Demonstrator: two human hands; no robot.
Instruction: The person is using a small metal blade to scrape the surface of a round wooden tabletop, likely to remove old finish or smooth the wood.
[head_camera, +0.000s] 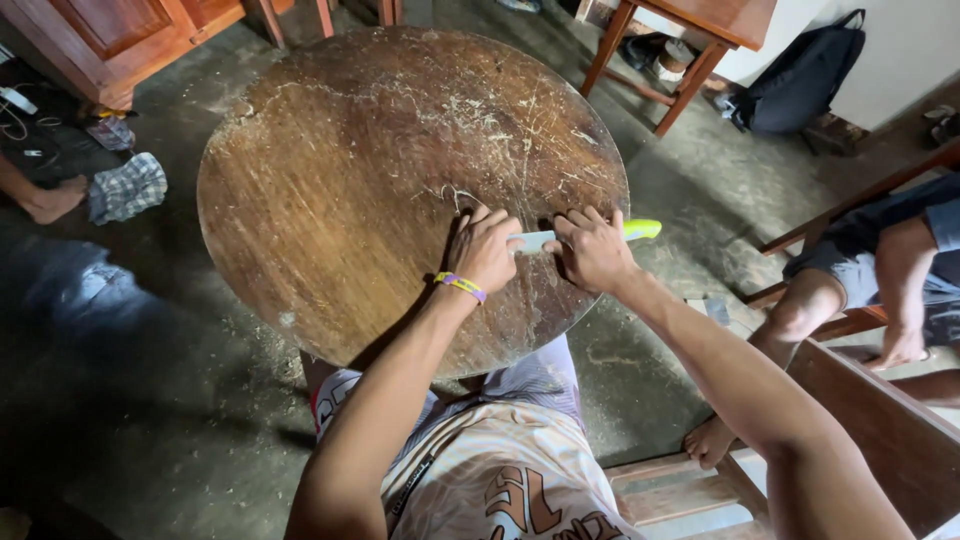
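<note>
Step in hand, judged: scraping old finish off round wooden worktop (330, 200) with blade.
Scraper blade (532, 240), pale, yellow-green handle, lies flat at worktop's 4 o'clock edge.
Left hand (484, 250) curled, fingertips pressing blade's left end.
Right hand (595, 250) closed over handle end.
Next move likely needs even two-hand pressure and low blade angle.

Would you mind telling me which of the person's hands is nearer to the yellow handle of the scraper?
The right. The right hand presses on the scraper just beside its yellow handle; the left hand holds the blade's far end, on the round wooden tabletop.
</note>
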